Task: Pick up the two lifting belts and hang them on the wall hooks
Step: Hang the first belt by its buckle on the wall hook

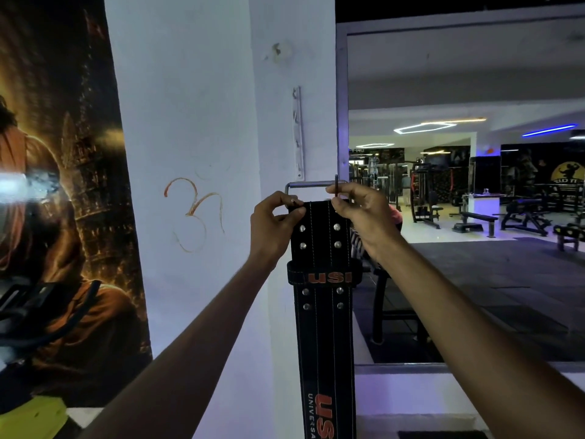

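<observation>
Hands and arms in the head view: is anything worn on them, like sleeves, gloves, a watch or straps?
Nothing is worn on them that shows. The left hand and right hand are bare, with no gloves, and no rings can be made out. Both forearms are bare from the wrists down to the bottom edge of the picture: no sleeves, watch, wristband or wraps. Any sleeve higher up would be out of view.

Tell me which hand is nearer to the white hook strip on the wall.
Left. The left hand grips the belt top just below and left of the hook strip. The right hand pinches the buckle prong farther right.
</observation>
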Motion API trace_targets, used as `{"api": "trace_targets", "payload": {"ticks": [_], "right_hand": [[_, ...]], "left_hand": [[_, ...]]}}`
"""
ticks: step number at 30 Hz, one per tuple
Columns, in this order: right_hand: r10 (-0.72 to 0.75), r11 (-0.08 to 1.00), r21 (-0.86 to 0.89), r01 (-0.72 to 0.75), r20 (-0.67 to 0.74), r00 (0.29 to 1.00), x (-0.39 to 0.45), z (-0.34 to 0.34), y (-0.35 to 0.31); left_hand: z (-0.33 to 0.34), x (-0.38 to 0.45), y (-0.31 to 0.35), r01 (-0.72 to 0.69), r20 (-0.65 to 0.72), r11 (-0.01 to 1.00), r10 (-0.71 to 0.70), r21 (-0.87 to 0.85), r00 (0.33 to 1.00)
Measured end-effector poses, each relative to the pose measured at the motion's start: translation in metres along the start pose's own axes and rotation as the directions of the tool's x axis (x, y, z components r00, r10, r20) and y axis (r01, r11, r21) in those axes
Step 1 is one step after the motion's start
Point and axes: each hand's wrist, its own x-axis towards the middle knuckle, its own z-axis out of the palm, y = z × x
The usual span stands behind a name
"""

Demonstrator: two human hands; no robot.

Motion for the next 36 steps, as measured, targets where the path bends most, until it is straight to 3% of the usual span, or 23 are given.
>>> {"api": "trace_targets", "payload": {"ticks": [6, 10, 13, 19, 30, 36], "right_hand": [[-0.055, 0.995, 0.082, 0.059, -0.051, 0.997, 0.01, -0.02, 0.009], [-0.068, 0.997, 0.046, 0.065, 0.08, 0.995, 0.021, -0.038, 0.017], [-0.065, 0.998, -0.012, 0.066, 0.059, 0.996, 0.029, -0.042, 0.029], [-0.141, 0.99, -0.024, 0.139, -0.095, 0.985, 0.059, -0.029, 0.06], [-0.205, 0.977, -0.095, 0.192, -0.152, 0.967, 0.147, 0.018, 0.137], [-0.248, 0.964, -0.145, 0.223, -0.188, 0.95, 0.197, 0.035, 0.171]], "left_hand": [[0.032, 0.009, 0.003, -0.013, -0.076, 1.0, 0.014, 0.017, 0.997], [0.047, 0.019, -0.002, -0.013, -0.149, 0.999, 0.02, 0.045, 0.989], [0.056, 0.022, -0.012, 0.004, -0.182, 0.998, 0.007, 0.06, 0.983], [0.059, 0.046, -0.039, -0.027, -0.172, 0.998, 0.037, 0.056, 0.984], [0.032, 0.145, -0.124, -0.071, -0.04, 0.997, 0.073, 0.042, 0.997], [0.036, 0.199, -0.163, -0.114, -0.065, 0.993, 0.117, 0.039, 0.991]]}}
